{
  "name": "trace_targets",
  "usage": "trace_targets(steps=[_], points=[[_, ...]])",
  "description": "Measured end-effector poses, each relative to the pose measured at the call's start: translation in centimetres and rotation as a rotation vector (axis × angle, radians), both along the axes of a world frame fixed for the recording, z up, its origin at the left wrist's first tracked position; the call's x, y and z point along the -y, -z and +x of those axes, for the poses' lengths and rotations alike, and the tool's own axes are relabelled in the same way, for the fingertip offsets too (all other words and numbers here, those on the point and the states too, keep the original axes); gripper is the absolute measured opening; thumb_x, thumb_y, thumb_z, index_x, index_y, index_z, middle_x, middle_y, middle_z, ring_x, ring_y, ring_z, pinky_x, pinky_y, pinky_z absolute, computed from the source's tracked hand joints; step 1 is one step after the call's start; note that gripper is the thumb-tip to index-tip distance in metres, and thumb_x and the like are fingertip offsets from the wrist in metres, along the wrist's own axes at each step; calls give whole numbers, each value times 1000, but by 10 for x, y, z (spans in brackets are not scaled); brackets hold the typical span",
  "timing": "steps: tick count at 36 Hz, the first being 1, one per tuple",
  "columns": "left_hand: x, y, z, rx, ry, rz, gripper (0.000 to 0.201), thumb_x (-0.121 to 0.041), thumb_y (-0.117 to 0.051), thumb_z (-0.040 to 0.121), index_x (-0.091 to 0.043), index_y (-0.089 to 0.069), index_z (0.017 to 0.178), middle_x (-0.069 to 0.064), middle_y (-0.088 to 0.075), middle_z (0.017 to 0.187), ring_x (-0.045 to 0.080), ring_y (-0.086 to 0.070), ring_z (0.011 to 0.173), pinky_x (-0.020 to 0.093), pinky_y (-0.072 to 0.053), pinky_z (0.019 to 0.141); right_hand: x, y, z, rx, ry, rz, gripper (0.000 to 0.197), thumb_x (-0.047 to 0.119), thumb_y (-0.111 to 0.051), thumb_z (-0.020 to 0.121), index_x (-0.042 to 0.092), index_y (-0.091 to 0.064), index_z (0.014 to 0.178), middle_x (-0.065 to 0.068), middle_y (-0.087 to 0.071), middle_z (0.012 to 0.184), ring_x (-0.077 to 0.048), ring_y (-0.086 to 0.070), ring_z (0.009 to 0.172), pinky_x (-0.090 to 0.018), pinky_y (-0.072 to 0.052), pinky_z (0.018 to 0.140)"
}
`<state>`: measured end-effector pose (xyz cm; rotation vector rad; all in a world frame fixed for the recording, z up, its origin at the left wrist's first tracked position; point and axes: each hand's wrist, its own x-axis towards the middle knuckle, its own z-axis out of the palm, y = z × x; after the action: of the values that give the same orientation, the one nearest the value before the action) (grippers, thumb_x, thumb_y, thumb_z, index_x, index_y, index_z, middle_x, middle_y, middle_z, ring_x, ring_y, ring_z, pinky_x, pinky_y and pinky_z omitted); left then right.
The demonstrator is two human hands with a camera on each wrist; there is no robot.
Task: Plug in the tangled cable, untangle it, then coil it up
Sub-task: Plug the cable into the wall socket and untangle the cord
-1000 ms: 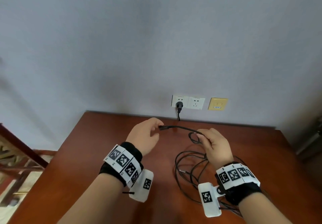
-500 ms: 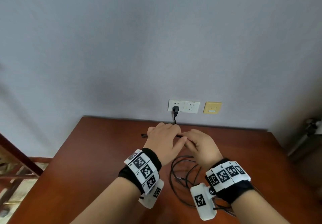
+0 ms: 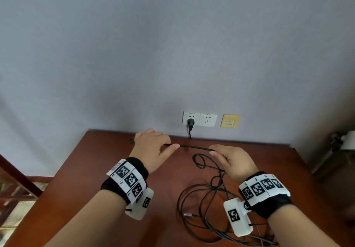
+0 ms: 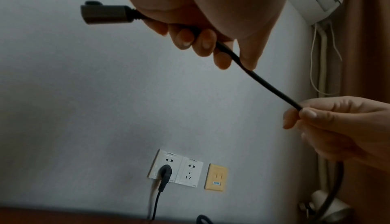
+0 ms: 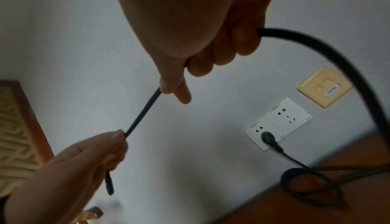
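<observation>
Above the brown table [image 3: 99, 170], both the left hand [image 3: 151, 147] and the right hand [image 3: 233, 160] pinch the black cable [image 3: 194, 146]; feed it slowly, so that the loose loops [image 3: 199, 161] open.

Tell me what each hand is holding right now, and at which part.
Both hold the black cable: the left hand grips it just behind its free-end connector; the right hand pinches it further along.
</observation>
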<state>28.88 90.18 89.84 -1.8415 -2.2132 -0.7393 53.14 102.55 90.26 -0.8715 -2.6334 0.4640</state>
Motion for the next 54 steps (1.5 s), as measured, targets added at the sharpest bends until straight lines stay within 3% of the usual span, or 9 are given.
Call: trace_targets(steps=[6, 12, 15, 21, 30, 36, 48, 51, 54], points=[[-7, -7, 19, 113, -77, -59, 38, -55, -21, 90, -36, -53, 101, -18, -54, 95, 10, -47, 95, 32, -23, 82, 12, -4, -12, -81, 12, 20, 36, 49, -35, 95, 31, -64, 107, 11, -70, 90, -12, -65, 85, -31, -51, 72], [-22, -6, 60, 283, 163, -86, 28, -35, -35, 98, -20, -55, 111, -1, -54, 106, 19, -49, 99, 33, -39, 88, 22, -3, -32, -132, 3, 31, 48, 52, -28, 90, 23, -65, 97, 3, -69, 80, -18, -63, 76, -37, -49, 64], [-27, -3, 72, 218, 192, -27, 43, -36, -21, 93, -14, -56, 103, 3, -56, 99, 22, -49, 91, 36, -39, 86, 23, -4, -35, -133, -2, 49, 44, 51, -26, 89, 22, -60, 84, 6, -62, 70, -17, -57, 66, -33, -43, 56], [-27, -3, 71, 317, 241, -1, 29, -38, -25, 94, -18, -45, 88, -2, -52, 80, 19, -48, 73, 36, -40, 68, 22, -5, -37, -119, -49, 35, 38, 46, -27, 89, 21, -56, 84, 6, -61, 71, -18, -55, 64, -36, -44, 56], [-25, -10, 31, 2, 260, 53, 53, -57, -36, 92, -16, -50, 62, -7, -45, 54, 17, -43, 53, 29, -27, 53, 10, -16, -30, -89, -112, 8, 24, 48, -39, 93, 29, -49, 82, 9, -54, 64, -14, -52, 61, -36, -44, 57], [-25, -15, 20, -70, 259, 17, 52, -60, -35, 91, -20, -40, 58, -7, -39, 51, 16, -38, 51, 28, -28, 54, 2, -19, -24, -95, -145, 28, 17, 38, -46, 96, 29, -57, 85, 14, -54, 66, -8, -51, 68, -18, -37, 57], [-17, -14, -6, -141, 184, -15, 53, -60, -33, 92, -22, -40, 56, -9, -38, 50, 15, -37, 52, 27, -22, 58, -19, -3, -1, -148, -3, -17, 23, 36, -48, 96, 21, -66, 95, 5, -69, 81, -16, -63, 77, -39, -52, 71], [-16, -11, 1, -101, 111, -38, 48, -57, -34, 92, -21, -52, 66, -9, -48, 59, 16, -42, 62, 29, -28, 61, -15, -1, -1, -196, 24, -15, 22, 32, -50, 97, 18, -67, 99, 3, -70, 80, -18, -64, 76, -34, -51, 70], [-17, -9, 15, 15, 59, -93, 17, -34, -47, 93, -23, -59, 98, -7, -61, 84, 20, -53, 83, 33, -38, 71, -10, -1, -4, -247, 32, 15, 29, 35, -46, 95, 17, -68, 98, 2, -67, 74, -18, -62, 70, -35, -51, 66]])
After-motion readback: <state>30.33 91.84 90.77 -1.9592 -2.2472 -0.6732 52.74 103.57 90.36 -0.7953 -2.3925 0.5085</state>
